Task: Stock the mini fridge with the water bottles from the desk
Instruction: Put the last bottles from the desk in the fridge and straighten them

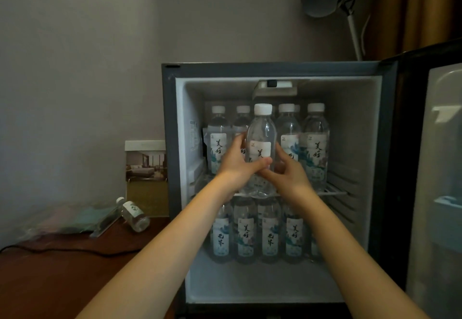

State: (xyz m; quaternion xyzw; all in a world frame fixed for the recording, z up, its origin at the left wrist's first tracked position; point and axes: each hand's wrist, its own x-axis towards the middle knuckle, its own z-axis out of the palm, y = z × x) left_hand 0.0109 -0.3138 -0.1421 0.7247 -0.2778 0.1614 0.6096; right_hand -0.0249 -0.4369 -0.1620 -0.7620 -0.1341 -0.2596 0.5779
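The clear plastic water bottle with a white cap and pale label (261, 131) is upright, its base at the near edge of the white wire upper shelf (335, 192), just in front of a row of matching bottles (315, 143). The left hand (236, 166) wraps the label from the left, thumb across the front; the right hand (290, 172) cups the lower body from the right. Full and sealed, it should feel fairly heavy and firm, though the thin walls may give or slip if squeezed, so the labelled middle looks the surest hold. The grey mini fridge (170, 143) stands open, its lower level also packed. On the brown table (62, 281) to the left, one more small bottle (133, 215) lies on its side
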